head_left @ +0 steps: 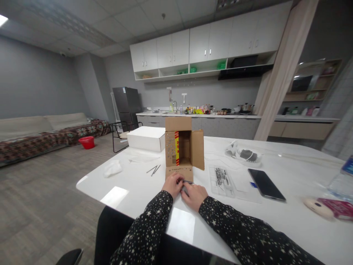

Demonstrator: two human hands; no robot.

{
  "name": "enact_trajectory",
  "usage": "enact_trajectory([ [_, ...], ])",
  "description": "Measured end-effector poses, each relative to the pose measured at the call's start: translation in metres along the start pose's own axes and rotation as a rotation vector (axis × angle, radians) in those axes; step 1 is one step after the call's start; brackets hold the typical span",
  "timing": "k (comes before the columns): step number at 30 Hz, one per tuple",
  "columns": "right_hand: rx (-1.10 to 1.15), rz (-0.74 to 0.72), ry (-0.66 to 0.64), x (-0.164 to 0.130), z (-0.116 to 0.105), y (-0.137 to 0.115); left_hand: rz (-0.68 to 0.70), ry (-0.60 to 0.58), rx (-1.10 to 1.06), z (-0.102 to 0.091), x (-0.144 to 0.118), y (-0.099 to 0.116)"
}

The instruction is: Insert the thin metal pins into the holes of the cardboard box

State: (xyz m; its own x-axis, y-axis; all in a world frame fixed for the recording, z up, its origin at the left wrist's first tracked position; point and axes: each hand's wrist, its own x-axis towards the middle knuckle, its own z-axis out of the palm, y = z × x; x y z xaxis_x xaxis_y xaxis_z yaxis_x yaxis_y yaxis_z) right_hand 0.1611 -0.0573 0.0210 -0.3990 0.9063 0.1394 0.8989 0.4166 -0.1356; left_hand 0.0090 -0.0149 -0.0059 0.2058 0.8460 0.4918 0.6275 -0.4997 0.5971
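In the middle of the white table, an opened cardboard box (184, 151) stands with its open side facing me. Its lower flap (180, 171) lies toward my hands and bears a row of small dark dots. My left hand (173, 185) is closed at the front of this flap, its fingertips on a thin dark rod (188, 182). Close against it, my right hand (195, 195) has its fingers bent inward beneath the rod; what they grip is partly hidden. To the right lies a clear plastic case (222, 180) with many small metal pieces.
Thin dark sticks (154, 169) and a crumpled white wrapper (113, 168) lie left. A white box (146, 138) stands behind them. On the right are a black phone (266, 184), a white cable bundle (245, 155), a doll-like item (320, 208) and a clear bottle (342, 186).
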Motion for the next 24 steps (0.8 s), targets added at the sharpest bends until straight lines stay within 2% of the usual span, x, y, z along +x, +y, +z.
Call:
enact_trajectory([
  [24, -0.011, -0.093, -0.02, 0.0078, 0.0047, 0.0081, -0.054, -0.001, 0.021, -0.0028, -0.0057, 0.003],
])
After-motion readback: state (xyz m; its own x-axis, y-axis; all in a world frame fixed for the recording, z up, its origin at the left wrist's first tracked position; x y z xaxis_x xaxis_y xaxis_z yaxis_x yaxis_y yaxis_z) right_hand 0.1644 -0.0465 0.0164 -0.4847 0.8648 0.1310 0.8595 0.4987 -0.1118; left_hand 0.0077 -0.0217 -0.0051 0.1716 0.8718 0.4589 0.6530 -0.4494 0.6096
